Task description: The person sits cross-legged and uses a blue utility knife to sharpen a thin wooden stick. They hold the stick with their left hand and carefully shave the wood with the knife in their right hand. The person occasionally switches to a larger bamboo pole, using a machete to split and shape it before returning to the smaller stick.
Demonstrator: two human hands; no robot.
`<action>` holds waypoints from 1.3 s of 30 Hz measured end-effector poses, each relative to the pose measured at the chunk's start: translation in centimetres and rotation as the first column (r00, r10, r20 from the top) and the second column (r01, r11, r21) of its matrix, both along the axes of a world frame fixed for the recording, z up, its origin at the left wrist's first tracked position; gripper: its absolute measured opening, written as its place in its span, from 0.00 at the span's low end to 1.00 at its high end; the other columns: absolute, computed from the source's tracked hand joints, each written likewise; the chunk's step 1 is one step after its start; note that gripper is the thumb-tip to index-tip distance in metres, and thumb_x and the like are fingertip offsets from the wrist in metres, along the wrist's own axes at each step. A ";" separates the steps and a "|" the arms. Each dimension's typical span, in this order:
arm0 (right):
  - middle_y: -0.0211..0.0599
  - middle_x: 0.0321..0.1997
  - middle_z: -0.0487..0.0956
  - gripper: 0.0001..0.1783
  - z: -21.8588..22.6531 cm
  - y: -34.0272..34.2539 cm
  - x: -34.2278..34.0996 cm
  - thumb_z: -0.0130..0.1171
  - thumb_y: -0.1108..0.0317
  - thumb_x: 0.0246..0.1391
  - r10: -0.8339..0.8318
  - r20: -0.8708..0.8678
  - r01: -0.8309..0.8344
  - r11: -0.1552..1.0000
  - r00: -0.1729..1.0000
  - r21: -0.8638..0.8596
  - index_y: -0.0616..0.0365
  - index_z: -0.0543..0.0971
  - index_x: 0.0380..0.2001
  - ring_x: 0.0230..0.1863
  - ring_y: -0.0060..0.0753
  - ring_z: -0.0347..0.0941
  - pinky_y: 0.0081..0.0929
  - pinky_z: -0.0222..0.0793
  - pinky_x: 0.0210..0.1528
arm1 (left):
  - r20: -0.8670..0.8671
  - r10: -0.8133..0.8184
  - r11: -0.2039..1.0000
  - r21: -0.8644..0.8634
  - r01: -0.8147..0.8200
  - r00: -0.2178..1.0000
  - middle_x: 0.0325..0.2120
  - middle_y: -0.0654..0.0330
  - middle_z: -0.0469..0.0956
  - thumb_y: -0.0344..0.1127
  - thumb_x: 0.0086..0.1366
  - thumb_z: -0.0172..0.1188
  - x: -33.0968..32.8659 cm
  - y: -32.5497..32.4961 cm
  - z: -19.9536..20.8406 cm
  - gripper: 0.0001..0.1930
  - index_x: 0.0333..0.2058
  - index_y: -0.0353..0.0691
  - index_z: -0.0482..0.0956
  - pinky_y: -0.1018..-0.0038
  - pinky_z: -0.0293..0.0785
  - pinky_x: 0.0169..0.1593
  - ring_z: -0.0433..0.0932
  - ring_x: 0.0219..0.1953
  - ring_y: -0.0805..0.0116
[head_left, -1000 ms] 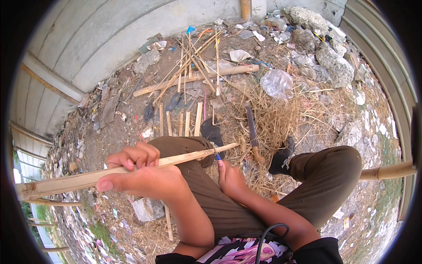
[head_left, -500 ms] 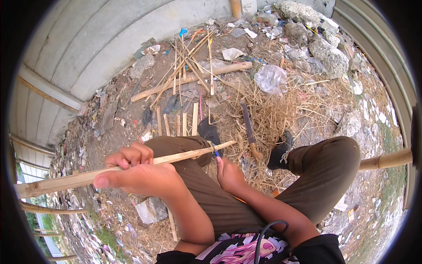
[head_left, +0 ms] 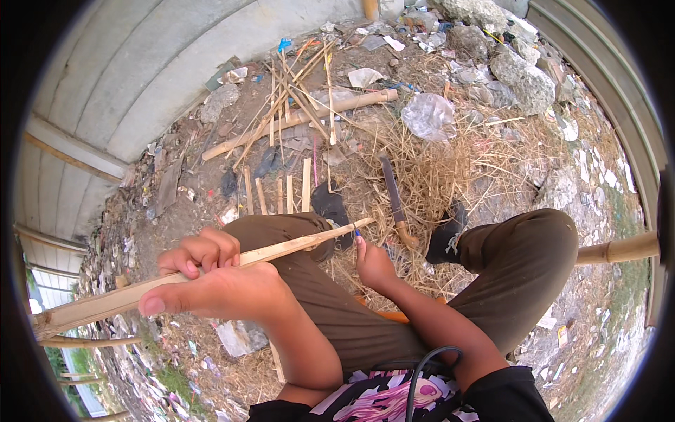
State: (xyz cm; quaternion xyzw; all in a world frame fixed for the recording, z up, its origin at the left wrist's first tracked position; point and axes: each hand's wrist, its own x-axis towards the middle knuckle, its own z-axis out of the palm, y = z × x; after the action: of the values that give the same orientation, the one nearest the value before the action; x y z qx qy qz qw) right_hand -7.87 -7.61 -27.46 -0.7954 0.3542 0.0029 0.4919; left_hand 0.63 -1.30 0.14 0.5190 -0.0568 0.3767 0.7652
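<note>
A long split bamboo strip (head_left: 295, 245) slants from the lower left, over my bent left leg, up to a tip between my feet. My left hand (head_left: 221, 278) is closed around the strip, its thumb stretched along the near side. A small knife with a blue handle (head_left: 357, 233) is gripped in my right hand (head_left: 375, 266), thumb pushed forward. The knife meets the strip near its tip; most of the blade is hidden or too small to make out.
A machete (head_left: 396, 200) with a wooden handle lies between my feet, beside straw and shavings (head_left: 439, 165). Several short bamboo pieces (head_left: 306, 184) lie beyond my left knee. Farther off are a bamboo pole (head_left: 365, 100), crossed thin strips (head_left: 302, 102), rocks (head_left: 524, 81) and a concrete wall (head_left: 162, 70).
My right hand has slid the knife forward along the bamboo strip to near its tip. My left hand keeps its hold and sits slightly farther left.
</note>
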 end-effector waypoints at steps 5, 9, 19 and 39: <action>0.61 0.31 0.78 0.33 -1.0 -0.5 0.4 0.28 0.47 0.69 -0.047 -0.057 0.049 0.998 0.997 0.027 0.63 0.76 0.32 0.37 0.68 0.73 0.57 0.67 0.41 | 0.020 -0.013 1.000 0.020 0.013 1.000 0.11 0.70 0.45 0.77 0.62 0.32 0.1 -0.4 0.0 0.34 0.21 0.49 0.49 0.81 0.36 0.15 0.43 0.12 0.78; 0.60 0.33 0.79 0.33 -1.3 -0.8 0.5 0.28 0.48 0.69 -0.055 -0.093 0.057 0.998 0.994 0.016 0.63 0.78 0.35 0.39 0.67 0.74 0.56 0.68 0.43 | 0.027 -0.031 0.999 0.014 0.030 0.999 0.11 0.70 0.46 0.77 0.62 0.32 0.1 -0.4 0.0 0.34 0.21 0.48 0.51 0.81 0.37 0.15 0.43 0.12 0.79; 0.66 0.40 0.78 0.37 -14.0 -0.9 -1.1 0.28 0.47 0.68 0.032 -0.412 -0.006 0.998 0.911 0.066 0.71 0.79 0.40 0.45 0.66 0.75 0.53 0.68 0.51 | 0.177 -0.351 0.936 0.023 0.352 0.920 0.11 0.70 0.49 0.78 0.60 0.34 -2.3 -0.9 -0.8 0.34 0.23 0.49 0.54 0.83 0.39 0.15 0.44 0.12 0.80; 0.46 0.16 0.67 0.32 10.1 1.6 -0.2 0.33 0.49 0.70 0.001 0.363 -0.088 0.971 0.932 0.223 0.65 0.71 0.23 0.22 0.42 0.63 0.39 0.63 0.31 | 0.071 -0.306 0.952 0.002 0.307 0.949 0.11 0.66 0.58 0.64 0.69 0.43 0.2 2.2 -0.2 0.27 0.26 0.44 0.61 0.82 0.55 0.13 0.59 0.09 0.78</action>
State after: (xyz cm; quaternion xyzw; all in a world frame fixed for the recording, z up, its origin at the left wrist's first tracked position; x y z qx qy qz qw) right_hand -8.05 -5.96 -17.34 -0.7263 0.2370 -0.0898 0.6390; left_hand 0.86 0.94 -0.09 0.4871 -0.1618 0.2717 0.8141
